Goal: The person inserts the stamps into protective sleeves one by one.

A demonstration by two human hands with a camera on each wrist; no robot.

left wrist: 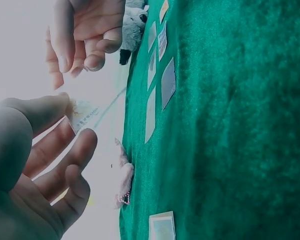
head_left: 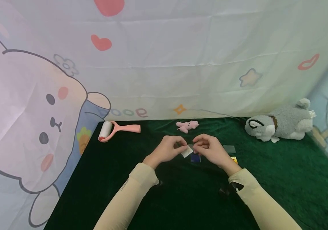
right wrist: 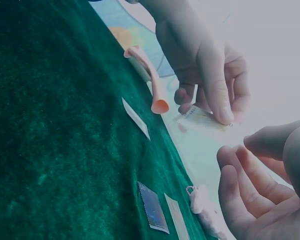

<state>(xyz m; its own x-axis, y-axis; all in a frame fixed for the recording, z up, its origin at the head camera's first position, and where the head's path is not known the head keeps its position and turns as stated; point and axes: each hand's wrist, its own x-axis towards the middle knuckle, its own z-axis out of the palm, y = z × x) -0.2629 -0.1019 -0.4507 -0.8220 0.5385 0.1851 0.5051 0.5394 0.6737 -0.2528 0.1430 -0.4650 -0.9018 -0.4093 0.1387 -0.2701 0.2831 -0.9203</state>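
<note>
My left hand (head_left: pixel 171 148) pinches a small pale stamp (head_left: pixel 187 151) between thumb and fingers, above the table; faint print shows on the stamp (right wrist: pixel 202 119) in the right wrist view. Close beside it is my right hand (head_left: pixel 210 149), with fingers loosely bent and the thumb near the index fingertip. I see nothing between those fingertips. Below the hands lies a dark blue stamp (head_left: pixel 195 158) with a toothed edge, clear in the right wrist view. A yellow stamp (head_left: pixel 234 159) and a grey flat rectangle (head_left: pixel 229 149) lie by my right wrist.
Dark green cloth (head_left: pixel 267 191) covers the table. At the back stand out a pink lint roller (head_left: pixel 123 128), a small pink plush toy (head_left: pixel 187 126) and a grey plush animal (head_left: pixel 279 123). Another pale flat piece (left wrist: pixel 162 227) lies on the cloth in the left wrist view.
</note>
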